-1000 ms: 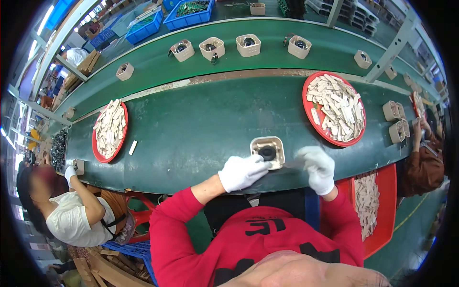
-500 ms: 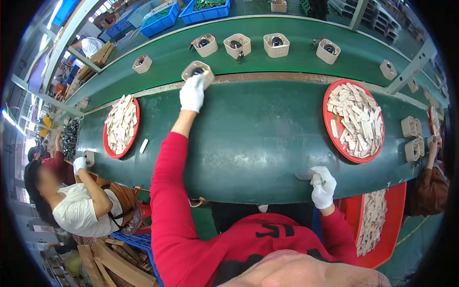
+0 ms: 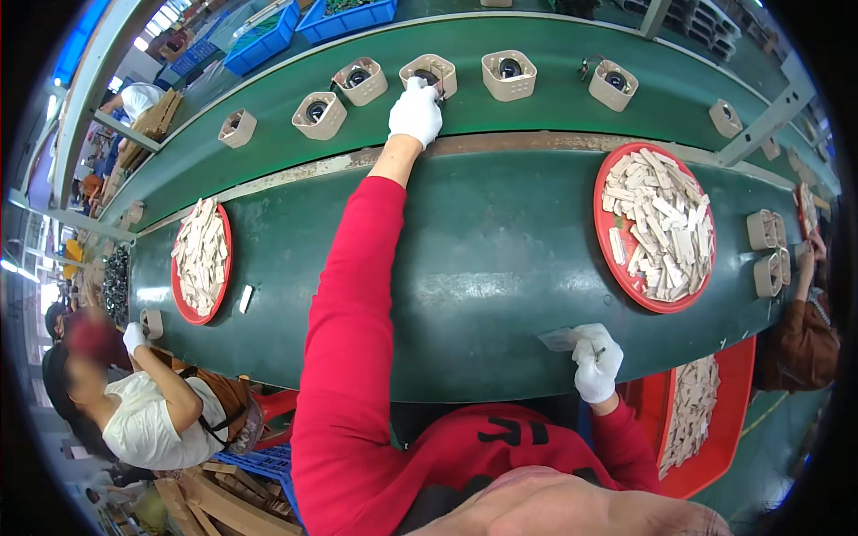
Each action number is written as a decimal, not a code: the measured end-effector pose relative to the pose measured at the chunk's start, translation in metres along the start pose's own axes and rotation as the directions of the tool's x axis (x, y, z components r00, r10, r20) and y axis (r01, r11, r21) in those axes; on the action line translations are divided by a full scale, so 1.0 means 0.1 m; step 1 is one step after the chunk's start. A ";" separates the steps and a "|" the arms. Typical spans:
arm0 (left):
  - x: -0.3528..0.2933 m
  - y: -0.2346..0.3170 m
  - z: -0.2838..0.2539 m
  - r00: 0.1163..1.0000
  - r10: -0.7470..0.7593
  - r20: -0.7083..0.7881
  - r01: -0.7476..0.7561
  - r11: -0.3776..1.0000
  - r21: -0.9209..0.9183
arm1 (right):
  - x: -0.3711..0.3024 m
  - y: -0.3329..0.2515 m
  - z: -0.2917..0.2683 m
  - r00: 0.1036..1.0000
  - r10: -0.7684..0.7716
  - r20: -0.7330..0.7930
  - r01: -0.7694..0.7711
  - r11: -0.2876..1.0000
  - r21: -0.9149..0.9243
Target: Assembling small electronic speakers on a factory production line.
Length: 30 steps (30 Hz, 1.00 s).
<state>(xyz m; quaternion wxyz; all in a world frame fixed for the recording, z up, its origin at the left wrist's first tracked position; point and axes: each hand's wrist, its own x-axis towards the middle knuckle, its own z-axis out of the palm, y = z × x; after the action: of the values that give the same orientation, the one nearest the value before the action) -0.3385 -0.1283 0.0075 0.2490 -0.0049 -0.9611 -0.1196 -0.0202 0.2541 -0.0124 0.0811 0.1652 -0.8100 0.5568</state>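
My left hand [image 3: 416, 114], in a white glove, reaches across to the far belt. Its fingers close on the near rim of a beige plastic housing [image 3: 450, 79] with a black round part inside; the fingertips are partly hidden. Left of it stand two more such housings [image 3: 319, 116] [image 3: 361, 82], each with a black round part. My right hand [image 3: 597, 362], also gloved, is low over the near work surface. It is closed on a thin, see-through flat piece [image 3: 559, 339] that points left.
Red trays of pale flat strips lie on the left [image 3: 228, 268] and right [image 3: 610, 255] of the green surface [image 3: 483, 268]. One loose strip [image 3: 246, 299] lies beside the left tray. A red bin [image 3: 728, 411] is at lower right. Co-workers sit at both ends.
My left hand let go of one housing, which now stands on the far belt, and moved right to another. My right hand still holds the flat piece and has shifted slightly.
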 end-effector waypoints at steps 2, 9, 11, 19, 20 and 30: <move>0.01 0.11 0.00 1.000 -0.008 0.006 0.008 1.000 0.006 | 0.00 0.01 0.00 1.000 0.011 -0.004 -0.011 1.000 0.011; -1.02 0.62 -0.58 0.953 0.294 -0.070 -0.302 0.910 -0.283 | -0.02 0.00 -0.02 0.998 0.062 -0.034 -0.060 0.997 0.046; -1.55 0.80 -0.88 0.924 0.380 0.027 -0.348 0.872 -0.344 | -0.05 0.00 -0.02 0.983 0.181 -0.043 -0.177 0.981 0.078; -2.93 0.96 -1.62 0.937 0.324 0.128 -0.161 0.728 -0.666 | -0.03 -0.02 0.03 0.966 0.246 -0.080 -0.236 0.965 0.110; -3.06 0.99 -1.66 0.984 0.141 0.109 -0.031 0.738 -0.674 | -0.01 -0.05 0.04 0.967 0.244 -0.077 -0.235 0.965 0.115; -3.74 1.42 -1.52 0.995 -0.083 0.059 0.100 0.902 -0.419 | 0.14 -0.52 0.06 0.908 -0.370 0.198 0.370 0.928 0.041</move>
<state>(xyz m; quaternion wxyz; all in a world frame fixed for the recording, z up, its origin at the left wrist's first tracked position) 0.0717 -0.0066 -0.0109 0.2173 -0.0156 -0.9164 -0.3357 -0.0141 0.2288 0.0353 0.1020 0.3715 -0.7674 0.5125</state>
